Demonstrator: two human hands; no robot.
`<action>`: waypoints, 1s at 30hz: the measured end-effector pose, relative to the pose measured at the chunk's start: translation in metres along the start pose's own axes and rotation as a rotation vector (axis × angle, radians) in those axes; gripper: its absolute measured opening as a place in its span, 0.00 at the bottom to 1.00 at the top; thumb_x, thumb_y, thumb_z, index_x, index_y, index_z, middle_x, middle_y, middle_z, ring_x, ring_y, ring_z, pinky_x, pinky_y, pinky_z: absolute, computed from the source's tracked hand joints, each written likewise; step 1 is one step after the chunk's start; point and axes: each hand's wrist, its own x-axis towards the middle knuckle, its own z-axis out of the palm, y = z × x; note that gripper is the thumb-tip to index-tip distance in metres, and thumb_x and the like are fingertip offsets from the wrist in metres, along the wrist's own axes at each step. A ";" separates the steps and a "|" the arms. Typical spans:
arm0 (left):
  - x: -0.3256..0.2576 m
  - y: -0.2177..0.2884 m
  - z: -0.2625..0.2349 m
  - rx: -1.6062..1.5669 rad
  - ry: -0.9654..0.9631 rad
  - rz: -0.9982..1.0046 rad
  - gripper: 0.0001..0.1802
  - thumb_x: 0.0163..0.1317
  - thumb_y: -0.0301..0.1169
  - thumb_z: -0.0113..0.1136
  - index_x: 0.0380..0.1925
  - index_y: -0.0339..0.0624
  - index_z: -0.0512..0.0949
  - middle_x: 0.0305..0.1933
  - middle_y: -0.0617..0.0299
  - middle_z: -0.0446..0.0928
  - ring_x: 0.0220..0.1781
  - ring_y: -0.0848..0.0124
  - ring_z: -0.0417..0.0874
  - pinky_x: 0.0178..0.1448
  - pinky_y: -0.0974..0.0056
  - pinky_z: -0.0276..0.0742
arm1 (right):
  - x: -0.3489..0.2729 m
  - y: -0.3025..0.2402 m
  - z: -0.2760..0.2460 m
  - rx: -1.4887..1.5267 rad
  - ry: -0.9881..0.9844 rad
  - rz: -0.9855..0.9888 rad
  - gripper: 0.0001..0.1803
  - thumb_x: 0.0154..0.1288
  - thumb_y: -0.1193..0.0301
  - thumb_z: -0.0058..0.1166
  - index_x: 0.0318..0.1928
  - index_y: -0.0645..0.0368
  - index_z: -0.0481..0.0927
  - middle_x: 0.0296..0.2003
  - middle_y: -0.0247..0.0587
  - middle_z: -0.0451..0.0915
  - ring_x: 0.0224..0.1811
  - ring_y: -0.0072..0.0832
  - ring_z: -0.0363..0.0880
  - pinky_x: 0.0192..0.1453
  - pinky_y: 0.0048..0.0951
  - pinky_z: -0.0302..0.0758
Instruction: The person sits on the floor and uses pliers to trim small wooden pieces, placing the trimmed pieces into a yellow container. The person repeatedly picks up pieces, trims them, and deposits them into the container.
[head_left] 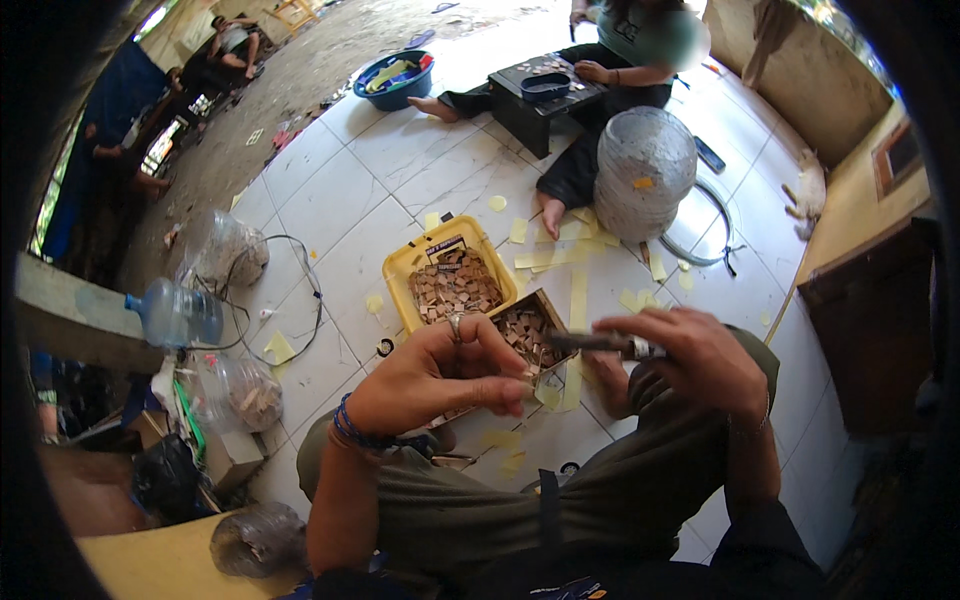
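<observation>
My left hand (440, 370) is closed in a pinch, thumb against fingertips. Whatever lies between them is too small to make out. In my right hand (700, 362) is a dark, narrow hand tool (590, 341), its long end pointing left toward my left fingertips but apart from them. Its exact kind does not show. Beyond my hands sits a yellow plastic tray (393, 272) filled with small brown square pieces (450, 285). A box (552, 308) of similar pieces stands beside it, partly hidden by my left hand.
Scraps of yellowish paper (578, 300) lie on the white tiles. A co-worker (640, 50) sits at a low black table (520, 110), next to a large wrapped roll (645, 170). A cable coil (725, 225) lies right of it; a blue basin (395, 95) is farther left. Bottles (180, 312) line the left.
</observation>
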 end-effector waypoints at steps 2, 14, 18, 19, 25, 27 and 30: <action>0.009 -0.008 0.000 0.065 0.090 0.013 0.11 0.68 0.22 0.70 0.47 0.35 0.79 0.42 0.56 0.86 0.43 0.68 0.91 0.45 0.65 0.88 | -0.002 0.006 0.002 -0.115 0.055 0.112 0.25 0.71 0.63 0.63 0.68 0.36 0.78 0.41 0.38 0.85 0.40 0.37 0.84 0.47 0.40 0.79; 0.084 -0.091 -0.085 1.363 0.516 -0.273 0.34 0.70 0.54 0.67 0.65 0.41 0.78 0.48 0.54 0.87 0.46 0.68 0.91 0.46 0.62 0.86 | -0.021 0.017 -0.001 -0.213 -0.048 0.209 0.25 0.69 0.64 0.62 0.66 0.35 0.79 0.41 0.38 0.84 0.40 0.40 0.84 0.50 0.39 0.78; 0.092 -0.118 -0.136 1.163 0.321 -0.584 0.39 0.67 0.57 0.67 0.67 0.39 0.77 0.47 0.46 0.88 0.46 0.57 0.91 0.50 0.56 0.86 | -0.026 0.017 -0.005 -0.200 -0.075 0.173 0.24 0.71 0.67 0.59 0.66 0.35 0.78 0.40 0.39 0.83 0.38 0.40 0.84 0.50 0.40 0.78; 0.091 -0.121 -0.150 0.950 0.257 -0.653 0.39 0.67 0.56 0.67 0.67 0.38 0.77 0.47 0.44 0.88 0.47 0.53 0.91 0.52 0.54 0.86 | -0.027 0.017 -0.005 -0.201 -0.075 0.167 0.25 0.71 0.69 0.58 0.66 0.35 0.78 0.40 0.39 0.83 0.38 0.39 0.84 0.50 0.40 0.78; 0.102 -0.153 -0.216 1.428 0.377 -0.613 0.30 0.65 0.47 0.70 0.61 0.40 0.83 0.53 0.42 0.87 0.54 0.52 0.89 0.63 0.55 0.83 | -0.031 0.015 0.004 -0.219 -0.063 0.097 0.27 0.73 0.76 0.50 0.68 0.38 0.77 0.38 0.41 0.83 0.40 0.33 0.84 0.54 0.31 0.74; 0.110 -0.168 -0.229 1.352 0.398 -0.590 0.28 0.65 0.47 0.69 0.58 0.39 0.85 0.52 0.42 0.87 0.54 0.51 0.89 0.62 0.54 0.83 | -0.033 0.013 0.006 -0.272 -0.147 0.024 0.22 0.75 0.73 0.48 0.67 0.44 0.76 0.37 0.42 0.83 0.42 0.31 0.84 0.56 0.36 0.71; 0.126 -0.192 -0.242 1.379 0.378 -0.502 0.19 0.66 0.40 0.69 0.52 0.43 0.88 0.47 0.42 0.88 0.51 0.52 0.90 0.59 0.55 0.84 | -0.033 0.004 0.014 -0.439 -0.278 -0.056 0.13 0.76 0.67 0.46 0.56 0.50 0.77 0.33 0.37 0.80 0.41 0.31 0.81 0.52 0.42 0.69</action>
